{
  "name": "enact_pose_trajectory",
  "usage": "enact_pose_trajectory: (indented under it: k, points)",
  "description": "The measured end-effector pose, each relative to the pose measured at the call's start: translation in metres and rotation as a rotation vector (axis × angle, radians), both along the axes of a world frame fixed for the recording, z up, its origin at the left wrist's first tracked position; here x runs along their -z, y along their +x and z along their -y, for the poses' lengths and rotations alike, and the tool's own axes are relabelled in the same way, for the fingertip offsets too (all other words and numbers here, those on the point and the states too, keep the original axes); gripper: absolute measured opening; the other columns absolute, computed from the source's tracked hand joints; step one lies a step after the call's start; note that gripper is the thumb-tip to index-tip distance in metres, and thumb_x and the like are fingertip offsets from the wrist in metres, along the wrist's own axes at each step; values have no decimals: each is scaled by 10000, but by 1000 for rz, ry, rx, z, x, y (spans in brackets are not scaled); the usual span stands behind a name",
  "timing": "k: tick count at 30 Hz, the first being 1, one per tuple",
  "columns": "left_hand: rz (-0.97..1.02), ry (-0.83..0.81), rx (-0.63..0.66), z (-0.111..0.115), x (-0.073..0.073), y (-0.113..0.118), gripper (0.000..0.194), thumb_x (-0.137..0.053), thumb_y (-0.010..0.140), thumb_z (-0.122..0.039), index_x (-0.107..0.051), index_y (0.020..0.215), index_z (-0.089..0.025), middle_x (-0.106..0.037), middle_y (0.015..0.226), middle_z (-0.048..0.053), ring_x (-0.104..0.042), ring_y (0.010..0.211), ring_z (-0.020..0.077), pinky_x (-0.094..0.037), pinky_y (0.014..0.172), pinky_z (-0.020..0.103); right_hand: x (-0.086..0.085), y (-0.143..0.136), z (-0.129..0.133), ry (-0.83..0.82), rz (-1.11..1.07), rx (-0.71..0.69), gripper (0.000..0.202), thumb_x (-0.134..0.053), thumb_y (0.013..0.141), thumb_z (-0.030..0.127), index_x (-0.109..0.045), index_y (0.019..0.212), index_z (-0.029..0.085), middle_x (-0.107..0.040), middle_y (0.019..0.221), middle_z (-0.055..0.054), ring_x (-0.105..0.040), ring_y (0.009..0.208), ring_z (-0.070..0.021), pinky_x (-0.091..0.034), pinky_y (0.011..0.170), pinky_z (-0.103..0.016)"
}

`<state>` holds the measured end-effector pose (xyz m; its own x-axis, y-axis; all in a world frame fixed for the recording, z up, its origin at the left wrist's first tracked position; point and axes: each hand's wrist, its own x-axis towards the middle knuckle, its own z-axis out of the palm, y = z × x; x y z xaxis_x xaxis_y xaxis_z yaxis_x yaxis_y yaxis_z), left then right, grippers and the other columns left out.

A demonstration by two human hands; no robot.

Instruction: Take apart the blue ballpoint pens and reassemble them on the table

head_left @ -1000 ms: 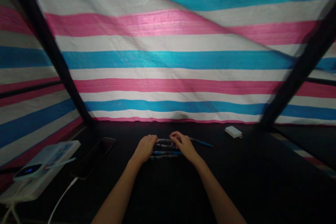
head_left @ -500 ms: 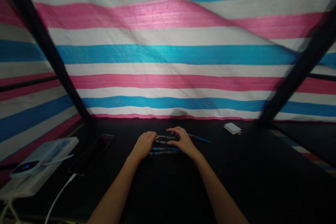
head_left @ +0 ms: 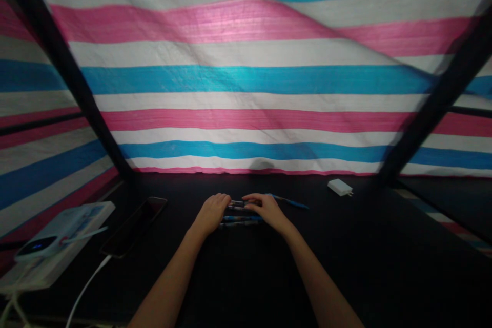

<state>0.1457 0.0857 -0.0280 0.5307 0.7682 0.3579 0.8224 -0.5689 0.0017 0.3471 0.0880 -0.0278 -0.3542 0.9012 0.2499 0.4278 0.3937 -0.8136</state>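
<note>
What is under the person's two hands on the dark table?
A few pens lie side by side under the left hand and right hand; their ends are covered, so the count is unclear.

Woven striped cloth [head_left: 246, 82]; matt black table [head_left: 246, 277]; pens [head_left: 240, 219] probably plastic.

Dark table [head_left: 246, 277], matte black top. On it: a few pens [head_left: 240, 219] side by side at centre, blue pen [head_left: 290, 201] just right of them, white charger [head_left: 340, 187] far right, black phone [head_left: 134, 225] left, white box [head_left: 57, 251] w/ cable [head_left: 86, 287] at left edge.
</note>
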Motion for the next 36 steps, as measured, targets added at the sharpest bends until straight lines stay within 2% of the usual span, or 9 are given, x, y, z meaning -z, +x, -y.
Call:
enact_pose_trajectory:
  k: [2, 6, 9, 11, 16, 20, 26, 32, 36]
  points:
    - [1, -11, -10, 0, 0, 0, 135, -375, 881, -131, -497, 843, -174, -537, 811, 14, -481, 766, 162, -354, 697, 278, 0, 0, 0, 79, -4, 52, 350, -598, 727, 308, -594, 1065, 218, -637, 923, -30, -559, 836, -165, -408, 762, -292]
    - [-17, -23, -9, 0, 0, 1, 145, -367, 881, -126, -501, 858, -175, -541, 825, 18, -485, 789, 163, -356, 709, 279, 0, 0, 0, 19, 42, -15, 279, -439, 835, 329, -636, 980, 195, -656, 798, -26, -575, 770, -157, -407, 742, -292]
    - [-19, -23, 3, 0, 1, 1, 140, -370, 879, -125, -498, 854, -176, -542, 828, 17, -486, 789, 163, -356, 714, 280, -2, -1, 2, 95, 113, 58, 249, -556, 759, 292, -632, 987, 225, -647, 886, -21, -563, 827, -168, -383, 788, -310]
    - [-13, -20, 13, 0, 1, 1, 134, -374, 877, -125, -495, 853, -177, -541, 826, 14, -486, 781, 161, -356, 712, 279, -3, -2, 3, 103, 98, 101, 370, -598, 725, 293, -573, 1091, 248, -636, 943, -19, -556, 847, -168, -377, 803, -319]
    - [-17, -16, 28, 0, 3, 2, 127, -384, 876, -131, -499, 848, -179, -544, 816, 11, -488, 772, 163, -354, 701, 279, -2, -3, 4, -16, 39, -25, 299, -478, 810, 289, -583, 1082, 221, -662, 819, -16, -580, 723, -151, -422, 697, -283]
    - [21, -8, -24, -2, 2, -2, 130, -380, 879, -141, -504, 855, -174, -548, 812, 17, -496, 761, 163, -357, 699, 277, -3, 3, 1, 149, 173, 119, 212, -511, 781, 218, -658, 927, 264, -653, 946, 0, -570, 882, -169, -385, 794, -289]
    - [91, 0, -80, -5, 1, -8, 141, -376, 881, -145, -512, 862, -175, -550, 789, 15, -507, 750, 164, -365, 699, 276, -9, 13, -2, 217, 252, 229, 208, -500, 797, 219, -667, 912, 264, -650, 869, 0, -578, 810, -162, -387, 720, -270]
    - [59, -34, 1, 0, 4, 3, 140, -379, 888, -177, -511, 842, -175, -559, 788, 13, -516, 738, 158, -372, 676, 266, -6, 6, 1, 212, 179, 82, 220, -504, 778, 164, -672, 891, 252, -643, 871, -6, -570, 820, -151, -397, 760, -272]
    - [43, -45, 16, 1, 6, 6, 135, -385, 887, -176, -510, 836, -172, -562, 789, 15, -517, 734, 157, -373, 673, 266, -2, 0, 2, 157, -6, 28, 411, -524, 723, 105, -537, 1109, 248, -614, 870, 8, -564, 788, -122, -418, 767, -270]
